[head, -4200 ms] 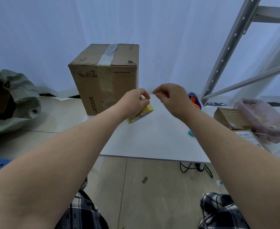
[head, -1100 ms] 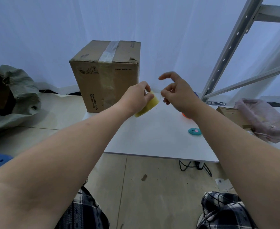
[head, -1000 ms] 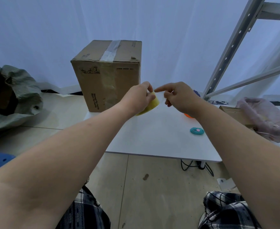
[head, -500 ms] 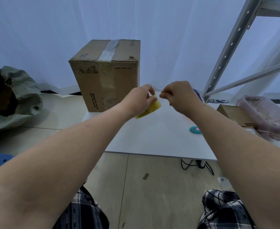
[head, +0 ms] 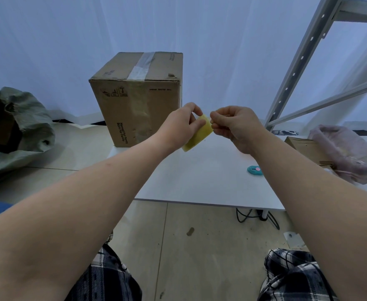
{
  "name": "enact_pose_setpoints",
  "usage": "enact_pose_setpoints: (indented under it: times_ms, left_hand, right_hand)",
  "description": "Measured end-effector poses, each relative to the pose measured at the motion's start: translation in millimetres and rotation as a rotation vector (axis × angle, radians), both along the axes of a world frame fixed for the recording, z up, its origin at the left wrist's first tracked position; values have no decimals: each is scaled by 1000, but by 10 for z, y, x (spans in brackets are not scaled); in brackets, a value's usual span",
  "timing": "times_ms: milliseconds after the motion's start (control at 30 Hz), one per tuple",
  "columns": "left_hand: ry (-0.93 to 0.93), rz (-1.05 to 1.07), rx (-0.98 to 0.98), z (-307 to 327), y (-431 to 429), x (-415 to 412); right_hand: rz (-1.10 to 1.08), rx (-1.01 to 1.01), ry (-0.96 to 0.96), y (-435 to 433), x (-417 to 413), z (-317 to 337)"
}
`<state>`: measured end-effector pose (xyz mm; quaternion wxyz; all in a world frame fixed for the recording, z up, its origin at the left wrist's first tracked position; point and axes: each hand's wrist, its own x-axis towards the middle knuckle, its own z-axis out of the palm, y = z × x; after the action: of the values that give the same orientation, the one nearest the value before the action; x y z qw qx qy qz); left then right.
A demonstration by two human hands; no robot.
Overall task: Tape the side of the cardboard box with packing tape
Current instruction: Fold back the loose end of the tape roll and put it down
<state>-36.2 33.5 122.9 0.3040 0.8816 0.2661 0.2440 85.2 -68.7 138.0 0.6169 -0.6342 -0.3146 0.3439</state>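
The cardboard box is standing upright on the far left corner of the white counter. A strip of clear tape is running across its top. The side facing us is looking plain brown with some black print.

In front of the box, up in the air, the left hand is holding a yellow roll of packing tape. Its fingers are curled tight around the roll. The right hand is just beside it, touching the roll's top edge. Its thumb and first finger are pinching together there, but it is too small to tell if they are holding the tape's end.

A little teal cutter is lying on the counter, near the right arm. Farther right, a flat brown box and a pink plastic bag are sitting together. A gray metal rack is standing behind them. On the floor to the left, a green sack is lying open.
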Motion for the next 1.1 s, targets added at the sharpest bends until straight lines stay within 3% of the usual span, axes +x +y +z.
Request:
enact_pose_setpoints:
  times_ms: [133,300,367,467,667,867,1100]
  left_hand:
    - [-26,16,17,8,-8,2]
    - [-65,66,19,4,9,-4]
    - [-48,57,25,8,12,-9]
    - [-36,5,-16,36,-7,-15]
    - [26,-114,-294,83,-83,-54]
    - [210,-37,-18,-111,-43,172]
    - [298,-59,46,-456,109,627]
  right_hand:
    - [37,12,44,41,-24,-35]
    - [23,-55,-323,54,-127,-46]
    - [-27,-67,-386,60,-142,-46]
    - [-117,-72,-384,81,-147,-40]
    - [-212,-102,-347,105,-32,-51]
    - [-110,-156,-345,47,145,-150]
    - [-152,-192,-108,177,632,-446]
